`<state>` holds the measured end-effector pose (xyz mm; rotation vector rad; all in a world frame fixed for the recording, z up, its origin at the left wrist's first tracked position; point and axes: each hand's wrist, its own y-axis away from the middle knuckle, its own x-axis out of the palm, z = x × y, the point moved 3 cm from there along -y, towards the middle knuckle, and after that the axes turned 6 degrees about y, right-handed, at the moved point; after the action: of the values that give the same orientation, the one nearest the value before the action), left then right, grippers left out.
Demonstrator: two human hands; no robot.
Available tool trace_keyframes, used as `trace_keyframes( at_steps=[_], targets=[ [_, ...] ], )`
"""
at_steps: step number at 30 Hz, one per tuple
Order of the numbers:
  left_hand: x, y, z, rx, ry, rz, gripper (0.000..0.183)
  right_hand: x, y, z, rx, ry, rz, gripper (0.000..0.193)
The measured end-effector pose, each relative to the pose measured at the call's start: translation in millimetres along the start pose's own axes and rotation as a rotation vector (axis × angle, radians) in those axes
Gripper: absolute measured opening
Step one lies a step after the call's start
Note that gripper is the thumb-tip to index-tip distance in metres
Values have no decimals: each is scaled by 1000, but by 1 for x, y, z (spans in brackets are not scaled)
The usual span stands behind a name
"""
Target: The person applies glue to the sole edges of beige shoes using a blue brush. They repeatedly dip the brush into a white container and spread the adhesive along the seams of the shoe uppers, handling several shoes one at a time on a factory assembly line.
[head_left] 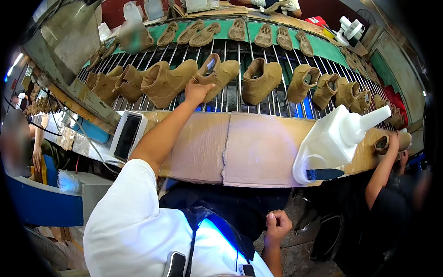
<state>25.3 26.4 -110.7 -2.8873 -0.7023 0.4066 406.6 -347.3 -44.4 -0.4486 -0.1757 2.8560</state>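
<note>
My left hand (199,91) reaches forward and is closed on the side of a tan ankle boot (224,76), which stands among other boots on a rack of metal rods (235,94). To its left sits another tan boot (168,81), and to its right a third boot (260,81) with its opening towards me. Low in front of my body, my right hand (278,226) is curled into a fist, and I see nothing in it. Whatever part of my left fingers lies behind the boot is hidden.
Cardboard (258,147) covers the near ledge. On it stand a white plastic jug (330,138) with a dark brush (325,174) at its cut opening and a phone-like device (128,136). Shoe soles (237,30) line the green strip behind. A co-worker's hand (393,141) holds a boot at right.
</note>
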Motion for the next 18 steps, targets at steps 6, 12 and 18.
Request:
trace_keyframes(
  at_steps=[6, 12, 18],
  targets=[
    [47, 24, -38, -10, 175, 54, 53, -44, -13, 5, 60, -23, -122, 20],
    [-15, 64, -75, -14, 32, 242, 71, -51, -27, 17, -42, 98, -108, 23],
    [-57, 121, -107, 258, -17, 282, 52, -11, -34, 40, 457, 113, 37, 22]
  ],
)
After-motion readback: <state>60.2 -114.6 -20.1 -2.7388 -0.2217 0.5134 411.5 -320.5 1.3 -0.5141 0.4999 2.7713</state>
